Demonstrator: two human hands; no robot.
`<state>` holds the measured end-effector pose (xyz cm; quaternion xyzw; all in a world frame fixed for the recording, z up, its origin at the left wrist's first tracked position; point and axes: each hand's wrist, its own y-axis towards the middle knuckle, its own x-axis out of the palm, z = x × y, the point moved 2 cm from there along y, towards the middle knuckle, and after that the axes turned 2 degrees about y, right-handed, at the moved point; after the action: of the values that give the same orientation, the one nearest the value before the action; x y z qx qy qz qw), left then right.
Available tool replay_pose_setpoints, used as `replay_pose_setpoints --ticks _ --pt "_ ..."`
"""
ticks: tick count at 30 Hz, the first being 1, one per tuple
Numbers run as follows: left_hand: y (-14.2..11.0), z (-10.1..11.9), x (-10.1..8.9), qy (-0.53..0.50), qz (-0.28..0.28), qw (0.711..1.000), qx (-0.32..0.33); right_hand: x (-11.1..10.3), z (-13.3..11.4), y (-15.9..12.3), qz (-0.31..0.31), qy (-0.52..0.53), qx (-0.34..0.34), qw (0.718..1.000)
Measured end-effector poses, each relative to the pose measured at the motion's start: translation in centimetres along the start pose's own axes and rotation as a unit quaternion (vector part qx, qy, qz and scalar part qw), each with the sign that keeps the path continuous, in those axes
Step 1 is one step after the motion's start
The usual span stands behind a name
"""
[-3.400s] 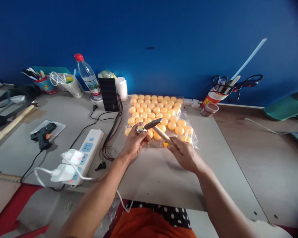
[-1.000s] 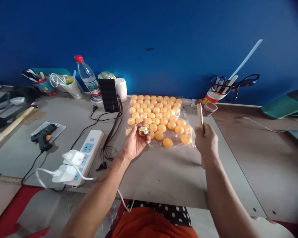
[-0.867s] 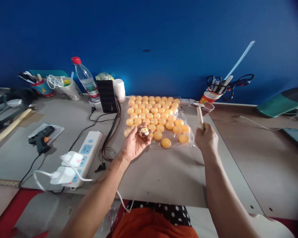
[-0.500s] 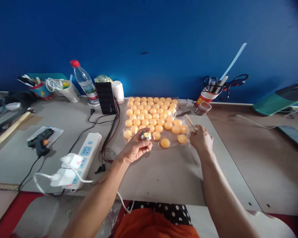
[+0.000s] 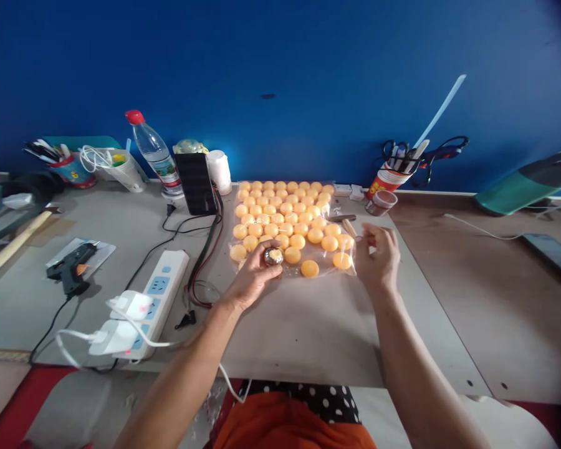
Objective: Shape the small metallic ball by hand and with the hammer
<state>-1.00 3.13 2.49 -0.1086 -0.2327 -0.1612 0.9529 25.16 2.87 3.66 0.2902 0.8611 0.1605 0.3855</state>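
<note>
My left hand [image 5: 257, 274] is closed round a small shiny silver ball-shaped piece [image 5: 273, 256] with a pale yellow patch on top, above the front edge of a clear bag of orange table tennis balls [image 5: 310, 269]. To the right of the bag is my right hand [image 5: 378, 259], raised a little with its fingers curled together; what they pinch, if anything, is too small to make out. Beside its fingertips lie thin wooden sticks [image 5: 350, 228], partly hidden by the hand. A dark flat tool [image 5: 343, 218] rests just behind them.
On the left are a white power strip [image 5: 161, 293] with plugs, a black glue gun [image 5: 72, 268], cables, a bottle [image 5: 158, 156] and a leaning phone [image 5: 196, 184]. At the back right stand a cup of scissors and pens [image 5: 387, 179] and a small tub [image 5: 382, 202]. A green bottle [image 5: 523, 187] lies farther right.
My right hand has lifted from the wooden sticks and its fingers have curled inward. My left hand keeps the silver piece almost in place. The view has shifted slightly.
</note>
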Motion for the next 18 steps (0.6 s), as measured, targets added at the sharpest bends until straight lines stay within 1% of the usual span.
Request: replay_pose_setpoints --ticks 2,3,6,7,10,13,16,18 --pt "0.0 -0.3 0.2 0.003 -0.006 1.000 -0.015 0.2 -1.8 -1.0 -0.085 0.071 -0.061 0.992" --pt "0.0 -0.3 0.2 0.002 -0.003 1.000 -0.023 0.5 -2.8 -1.6 -0.135 0.103 -0.099 0.980" --pt "0.2 -0.4 0.2 0.005 0.009 1.000 -0.028 1.3 -5.1 -3.5 -0.266 0.172 -0.210 0.925" --pt "0.3 -0.4 0.2 0.013 0.011 1.000 -0.023 1.6 -5.5 -3.9 -0.288 0.173 -0.230 0.913" --pt "0.4 -0.3 0.2 0.062 0.031 0.997 0.019 2.2 -5.6 -4.3 -0.290 0.145 -0.241 0.915" --pt "0.3 -0.1 0.2 0.121 0.077 0.987 0.080 2.6 -4.6 -4.0 -0.300 0.105 -0.223 0.922" --pt "0.1 0.1 0.3 0.120 0.094 0.983 0.100 2.8 -3.5 -3.6 -0.300 0.054 -0.193 0.933" --pt "0.0 0.2 0.2 0.103 0.100 0.984 0.107 3.1 -3.1 -3.6 -0.292 0.033 -0.189 0.937"
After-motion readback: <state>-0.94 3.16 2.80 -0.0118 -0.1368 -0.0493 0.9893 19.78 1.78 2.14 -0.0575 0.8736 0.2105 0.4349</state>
